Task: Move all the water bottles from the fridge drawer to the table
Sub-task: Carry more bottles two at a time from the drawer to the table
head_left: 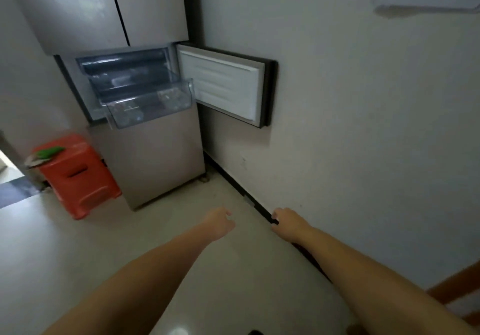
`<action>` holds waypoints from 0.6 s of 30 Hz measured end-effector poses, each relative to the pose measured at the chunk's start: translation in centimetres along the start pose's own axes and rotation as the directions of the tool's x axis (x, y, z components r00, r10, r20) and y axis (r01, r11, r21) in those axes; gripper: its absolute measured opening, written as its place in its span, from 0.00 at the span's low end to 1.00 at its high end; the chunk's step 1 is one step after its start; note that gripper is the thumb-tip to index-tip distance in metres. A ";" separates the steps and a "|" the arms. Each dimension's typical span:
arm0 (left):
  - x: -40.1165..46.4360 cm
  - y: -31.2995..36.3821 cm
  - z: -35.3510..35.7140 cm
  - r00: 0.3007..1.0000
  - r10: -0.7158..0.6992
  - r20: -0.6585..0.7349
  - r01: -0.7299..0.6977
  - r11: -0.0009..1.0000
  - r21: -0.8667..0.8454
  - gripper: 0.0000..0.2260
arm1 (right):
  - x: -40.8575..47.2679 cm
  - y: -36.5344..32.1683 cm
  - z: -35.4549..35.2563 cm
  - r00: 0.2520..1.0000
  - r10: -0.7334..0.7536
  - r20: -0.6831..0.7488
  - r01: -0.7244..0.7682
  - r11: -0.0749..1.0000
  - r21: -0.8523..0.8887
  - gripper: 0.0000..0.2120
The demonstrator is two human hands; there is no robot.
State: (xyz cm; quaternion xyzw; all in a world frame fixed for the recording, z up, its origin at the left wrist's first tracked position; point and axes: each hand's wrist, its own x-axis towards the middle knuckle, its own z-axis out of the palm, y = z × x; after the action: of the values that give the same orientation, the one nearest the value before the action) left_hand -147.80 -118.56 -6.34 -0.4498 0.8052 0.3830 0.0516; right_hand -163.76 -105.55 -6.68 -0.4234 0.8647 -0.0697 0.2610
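Hanging loosely curled, empty: left grip (220,223), right grip (287,222).

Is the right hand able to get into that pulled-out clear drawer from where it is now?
Probably not yet: the right hand hangs low, well short of the clear drawer. Nothing blocks the way, though; the small door is swung aside.

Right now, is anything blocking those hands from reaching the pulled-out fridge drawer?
Nothing visible. The small door is swung open to the right, the clear drawer is pulled out, and only bare floor lies between it and the empty left hand and right hand.
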 end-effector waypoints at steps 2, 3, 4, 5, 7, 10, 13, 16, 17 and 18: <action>3.1 1.5 -2.3 0.999 -0.009 -0.045 0.010 1.000 0.012 0.18 | 4.0 -0.8 -2.4 0.999 -0.035 0.000 0.035 0.999 -0.031 0.17; 4.4 2.1 -3.4 0.997 -0.006 -0.073 0.007 1.000 0.023 0.18 | 5.8 -1.3 -3.4 0.998 -0.055 0.003 0.055 0.997 -0.047 0.17; 5.9 2.6 -4.4 0.996 -0.007 -0.094 0.009 1.000 0.025 0.18 | 7.7 -1.8 -4.4 0.997 -0.081 0.009 0.082 0.995 -0.062 0.17; 7.1 2.8 -5.2 0.994 -0.011 -0.108 0.013 1.000 0.022 0.18 | 9.2 -2.4 -5.2 0.995 -0.101 0.012 0.101 0.992 -0.076 0.18; 9.0 2.7 -6.6 0.993 -0.040 -0.114 0.042 0.999 0.013 0.18 | 12.3 -3.7 -6.3 0.992 -0.120 0.033 0.123 0.987 -0.104 0.19; 11.8 1.6 -8.6 0.988 -0.074 -0.133 0.078 0.997 0.025 0.19 | 16.8 -6.2 -7.2 0.983 -0.171 0.064 0.178 0.976 -0.125 0.19; 15.1 -0.1 -11.6 0.981 -0.107 -0.164 0.109 0.994 0.004 0.18 | 21.9 -9.8 -7.5 0.967 -0.232 0.104 0.244 0.962 -0.123 0.18; 19.0 -2.1 -15.2 0.975 -0.119 -0.186 0.124 0.992 0.020 0.18 | 26.9 -14.1 -7.7 0.952 -0.282 0.120 0.297 0.944 -0.140 0.09; 19.9 -2.4 -16.3 0.975 -0.115 -0.188 0.122 0.992 0.024 0.17 | 28.1 -15.1 -7.8 0.949 -0.290 0.122 0.306 0.940 -0.152 0.06; 21.7 -3.1 -18.1 0.975 -0.106 -0.197 0.113 0.993 0.022 0.17 | 30.2 -16.8 -8.0 0.947 -0.297 0.122 0.313 0.939 -0.142 0.07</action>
State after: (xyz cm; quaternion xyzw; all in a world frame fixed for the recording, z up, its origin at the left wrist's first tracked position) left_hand -153.55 -146.33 -4.70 -0.5281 0.7865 0.3202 0.0008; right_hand -171.36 -140.18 -5.93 -0.5748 0.7774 -0.0186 0.2548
